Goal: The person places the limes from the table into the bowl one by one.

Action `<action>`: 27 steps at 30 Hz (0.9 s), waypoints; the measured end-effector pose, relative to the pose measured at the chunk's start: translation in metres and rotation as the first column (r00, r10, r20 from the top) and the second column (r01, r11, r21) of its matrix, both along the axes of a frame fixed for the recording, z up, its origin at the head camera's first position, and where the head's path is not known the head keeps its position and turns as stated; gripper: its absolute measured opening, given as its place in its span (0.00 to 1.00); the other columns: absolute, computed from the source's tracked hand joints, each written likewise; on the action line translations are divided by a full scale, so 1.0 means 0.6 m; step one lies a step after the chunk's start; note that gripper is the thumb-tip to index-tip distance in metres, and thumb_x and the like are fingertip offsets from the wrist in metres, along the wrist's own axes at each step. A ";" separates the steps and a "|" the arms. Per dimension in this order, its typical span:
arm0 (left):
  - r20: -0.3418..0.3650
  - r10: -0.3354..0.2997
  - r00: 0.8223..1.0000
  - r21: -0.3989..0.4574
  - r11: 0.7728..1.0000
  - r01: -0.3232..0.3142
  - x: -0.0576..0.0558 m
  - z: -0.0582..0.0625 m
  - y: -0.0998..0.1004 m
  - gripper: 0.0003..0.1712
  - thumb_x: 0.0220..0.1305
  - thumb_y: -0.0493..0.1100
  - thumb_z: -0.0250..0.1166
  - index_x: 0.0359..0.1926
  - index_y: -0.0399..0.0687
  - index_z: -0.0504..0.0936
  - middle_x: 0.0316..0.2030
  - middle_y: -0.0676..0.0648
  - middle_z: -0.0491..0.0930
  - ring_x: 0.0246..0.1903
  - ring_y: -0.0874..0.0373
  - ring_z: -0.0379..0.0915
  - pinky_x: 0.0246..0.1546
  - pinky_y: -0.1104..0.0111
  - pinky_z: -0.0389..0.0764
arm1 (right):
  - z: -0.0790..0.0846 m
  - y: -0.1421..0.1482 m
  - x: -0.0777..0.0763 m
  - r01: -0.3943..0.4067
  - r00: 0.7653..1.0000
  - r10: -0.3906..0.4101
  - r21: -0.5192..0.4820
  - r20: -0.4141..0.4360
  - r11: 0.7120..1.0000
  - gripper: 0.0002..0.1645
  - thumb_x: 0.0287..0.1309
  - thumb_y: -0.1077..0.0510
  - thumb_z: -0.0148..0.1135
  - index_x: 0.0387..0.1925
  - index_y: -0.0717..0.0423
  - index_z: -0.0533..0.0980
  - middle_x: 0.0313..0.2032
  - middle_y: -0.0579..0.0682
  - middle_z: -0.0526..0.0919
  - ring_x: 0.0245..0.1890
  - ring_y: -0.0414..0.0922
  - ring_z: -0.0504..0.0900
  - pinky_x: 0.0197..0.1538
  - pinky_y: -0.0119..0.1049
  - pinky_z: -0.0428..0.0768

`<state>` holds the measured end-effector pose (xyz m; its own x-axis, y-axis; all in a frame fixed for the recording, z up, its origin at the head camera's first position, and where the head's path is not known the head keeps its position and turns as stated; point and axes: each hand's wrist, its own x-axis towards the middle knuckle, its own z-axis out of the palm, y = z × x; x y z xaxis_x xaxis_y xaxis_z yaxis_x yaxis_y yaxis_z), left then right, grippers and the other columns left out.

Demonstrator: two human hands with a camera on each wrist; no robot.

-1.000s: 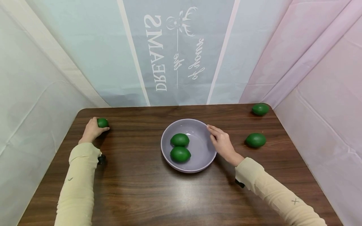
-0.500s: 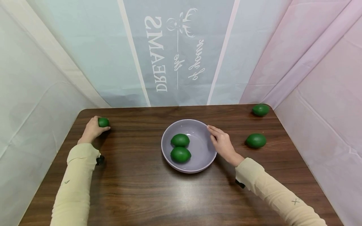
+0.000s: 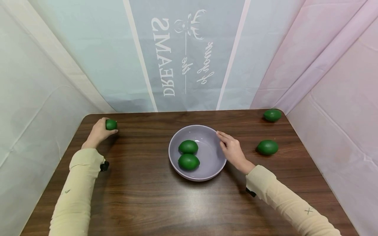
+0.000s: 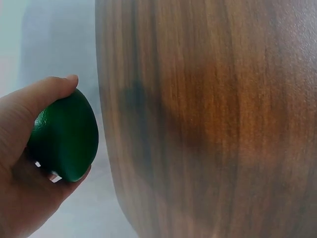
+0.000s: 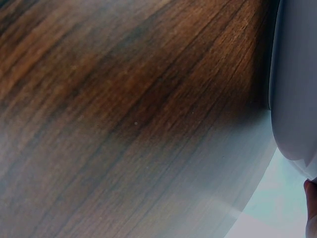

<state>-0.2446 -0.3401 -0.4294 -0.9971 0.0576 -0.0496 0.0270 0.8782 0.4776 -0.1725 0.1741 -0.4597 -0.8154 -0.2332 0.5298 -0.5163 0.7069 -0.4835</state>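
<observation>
My left hand (image 3: 99, 131) grips a lime (image 3: 111, 124) at the table's back left corner, thumb on one side and fingers on the other. In the left wrist view the same green lime (image 4: 67, 136) sits between thumb and fingers, above the table edge. My right hand (image 3: 233, 151) holds the rim of a grey-purple bowl (image 3: 209, 164) on its right side. A fingertip (image 5: 311, 203) shows by the bowl wall in the right wrist view. Inside the bowl, on its left, lie two limes, one lime (image 3: 188, 147) behind the other lime (image 3: 189, 162).
On the right of the brown wooden table (image 3: 141, 196) lie two more limes: one lime (image 3: 272, 115) in the back corner, another lime (image 3: 267, 147) nearer. A printed cloth (image 3: 186, 65) hangs behind the table, and pale cloth walls (image 3: 32, 108) stand at both sides.
My left hand has moved slightly back and to the right with the lime, which now appears raised. The right hand and the bowl have stayed in place.
</observation>
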 end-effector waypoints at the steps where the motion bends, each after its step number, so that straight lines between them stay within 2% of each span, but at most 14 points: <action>1: -0.002 -0.004 1.000 -0.001 1.000 0.004 0.000 0.002 0.002 0.41 0.57 0.43 0.62 0.61 0.22 0.52 0.54 0.22 0.57 0.49 0.29 0.59 0.44 0.41 0.67 | 0.000 0.000 0.000 -0.001 1.000 0.001 0.000 -0.001 1.000 0.20 0.52 0.73 0.55 0.49 0.66 0.77 0.50 0.55 0.79 0.48 0.50 0.78 0.38 0.40 0.79; 11: -0.019 -0.040 0.999 0.002 0.999 0.040 -0.001 0.019 0.019 0.39 0.57 0.42 0.63 0.60 0.24 0.55 0.54 0.24 0.58 0.49 0.30 0.60 0.43 0.42 0.68 | 0.002 -0.001 0.000 -0.002 1.000 0.002 -0.002 0.007 1.000 0.20 0.52 0.73 0.55 0.49 0.66 0.76 0.50 0.55 0.78 0.46 0.49 0.78 0.32 0.37 0.76; 23: -0.050 -0.106 0.993 -0.013 0.994 0.106 -0.005 0.033 0.038 0.38 0.56 0.41 0.63 0.61 0.25 0.57 0.55 0.25 0.59 0.50 0.31 0.59 0.44 0.42 0.67 | 0.004 0.000 0.000 -0.011 1.000 0.011 -0.002 0.001 1.000 0.20 0.52 0.73 0.55 0.49 0.66 0.76 0.50 0.57 0.78 0.48 0.51 0.78 0.35 0.40 0.78; 27: -0.067 -0.120 0.990 -0.015 0.993 0.119 -0.005 0.035 0.044 0.36 0.56 0.40 0.63 0.59 0.26 0.58 0.54 0.26 0.61 0.49 0.32 0.60 0.44 0.43 0.67 | 0.004 0.000 0.000 -0.013 1.000 0.013 0.000 -0.003 1.000 0.20 0.51 0.73 0.55 0.49 0.66 0.77 0.50 0.56 0.78 0.48 0.52 0.78 0.40 0.42 0.79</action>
<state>-0.2478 -0.3136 -0.4086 -0.9841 0.1767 0.0166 0.1644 0.8720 0.4611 -0.1722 0.1739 -0.4573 -0.8109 -0.2435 0.5321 -0.5267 0.6999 -0.4824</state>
